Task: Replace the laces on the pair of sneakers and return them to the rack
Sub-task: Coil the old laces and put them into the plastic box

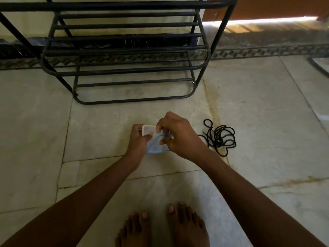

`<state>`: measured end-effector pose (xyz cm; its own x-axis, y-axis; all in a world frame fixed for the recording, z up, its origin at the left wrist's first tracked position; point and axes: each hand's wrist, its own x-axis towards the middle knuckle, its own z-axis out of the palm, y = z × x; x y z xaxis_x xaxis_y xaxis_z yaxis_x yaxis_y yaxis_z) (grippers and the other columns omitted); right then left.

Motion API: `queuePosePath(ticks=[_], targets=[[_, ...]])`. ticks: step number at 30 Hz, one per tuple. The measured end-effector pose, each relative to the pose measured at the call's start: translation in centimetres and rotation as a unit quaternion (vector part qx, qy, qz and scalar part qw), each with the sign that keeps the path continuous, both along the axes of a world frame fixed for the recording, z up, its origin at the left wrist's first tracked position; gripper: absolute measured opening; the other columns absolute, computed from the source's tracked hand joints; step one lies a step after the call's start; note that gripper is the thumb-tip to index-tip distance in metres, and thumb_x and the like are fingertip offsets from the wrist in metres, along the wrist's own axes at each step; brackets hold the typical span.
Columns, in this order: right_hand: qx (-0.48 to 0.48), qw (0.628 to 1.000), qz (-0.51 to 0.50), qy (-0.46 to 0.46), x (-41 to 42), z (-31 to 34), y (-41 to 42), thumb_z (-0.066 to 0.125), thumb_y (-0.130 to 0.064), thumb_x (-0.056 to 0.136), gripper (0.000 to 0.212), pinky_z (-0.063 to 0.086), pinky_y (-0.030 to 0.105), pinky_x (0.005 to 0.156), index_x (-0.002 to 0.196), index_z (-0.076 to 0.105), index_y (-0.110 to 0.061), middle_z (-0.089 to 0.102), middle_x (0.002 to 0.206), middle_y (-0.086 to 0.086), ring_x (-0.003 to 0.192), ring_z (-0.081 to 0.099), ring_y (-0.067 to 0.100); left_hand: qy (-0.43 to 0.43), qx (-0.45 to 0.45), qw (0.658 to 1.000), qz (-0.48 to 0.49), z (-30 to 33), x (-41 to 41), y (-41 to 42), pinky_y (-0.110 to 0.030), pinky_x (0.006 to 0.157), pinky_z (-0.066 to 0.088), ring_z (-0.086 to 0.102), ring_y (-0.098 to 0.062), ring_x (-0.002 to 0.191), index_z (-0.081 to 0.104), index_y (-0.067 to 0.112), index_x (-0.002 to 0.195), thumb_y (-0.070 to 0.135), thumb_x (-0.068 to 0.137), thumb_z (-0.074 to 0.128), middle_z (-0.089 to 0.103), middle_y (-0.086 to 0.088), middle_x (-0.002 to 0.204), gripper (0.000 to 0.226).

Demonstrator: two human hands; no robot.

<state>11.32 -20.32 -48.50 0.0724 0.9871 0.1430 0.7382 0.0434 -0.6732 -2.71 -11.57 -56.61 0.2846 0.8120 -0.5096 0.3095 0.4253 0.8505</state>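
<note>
While both arms reach out over the stone floor (267,107), the left hand (138,139) curls its fingers round the far left edge of a pale sneaker (153,141), thumb lying across the top, holding it just above the floor. Over on the other side, the right hand (179,134) has its fingers bent down and drawn together, pinching at the upper part of the sneaker near the middle; exactly what they pinch is too small to tell. So the sneaker sits squarely between the two hands, gripped by both. Just to the right of the right wrist, a tangled black lace (219,137) lies loose on the floor, apart from the fingers. Beyond the hands stands the black metal rack (124,70), against the far wall. Bare feet (160,229) show at the near edge.
</note>
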Motion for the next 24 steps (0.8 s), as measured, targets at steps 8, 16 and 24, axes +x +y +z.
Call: queuePosePath(ticks=[8,16,24], targets=[[0.019,0.986,-0.027,-0.163,0.7,-7.1,-5.0,0.064,0.012,0.076,0.024,0.045,0.038,0.053,0.094,0.068,-0.003,0.050,0.089,0.010,0.072,0.047,0.024,0.160,0.155,0.967,-0.121,-3.4,-2.3,2.3,-0.035,0.097,0.041,0.052,-0.032,0.120,0.046,0.007,0.136,0.012,0.105,0.050,0.052,-0.016,0.133,0.031],[-0.075,0.979,0.065,-0.178,0.9,-11.4,-9.2,0.068,-0.027,0.078,0.051,0.050,0.042,0.086,0.126,0.064,-0.008,0.055,0.126,0.014,0.110,0.056,0.033,0.195,0.225,0.949,-0.104,-4.1,-2.7,1.0,-0.024,0.095,0.032,0.048,-0.034,0.124,0.052,-0.001,0.132,0.015,0.100,0.063,0.047,-0.021,0.135,0.037],[-0.015,0.987,0.014,-0.162,1.7,-12.1,-9.7,0.072,-0.037,0.087,0.050,0.050,0.046,0.095,0.127,0.064,-0.007,0.057,0.130,0.016,0.118,0.057,0.033,0.251,0.355,0.898,-0.058,-2.2,-3.4,-0.3,-0.030,0.099,0.023,0.043,-0.037,0.125,0.051,0.005,0.138,0.018,0.093,0.070,0.043,-0.019,0.138,0.050]])
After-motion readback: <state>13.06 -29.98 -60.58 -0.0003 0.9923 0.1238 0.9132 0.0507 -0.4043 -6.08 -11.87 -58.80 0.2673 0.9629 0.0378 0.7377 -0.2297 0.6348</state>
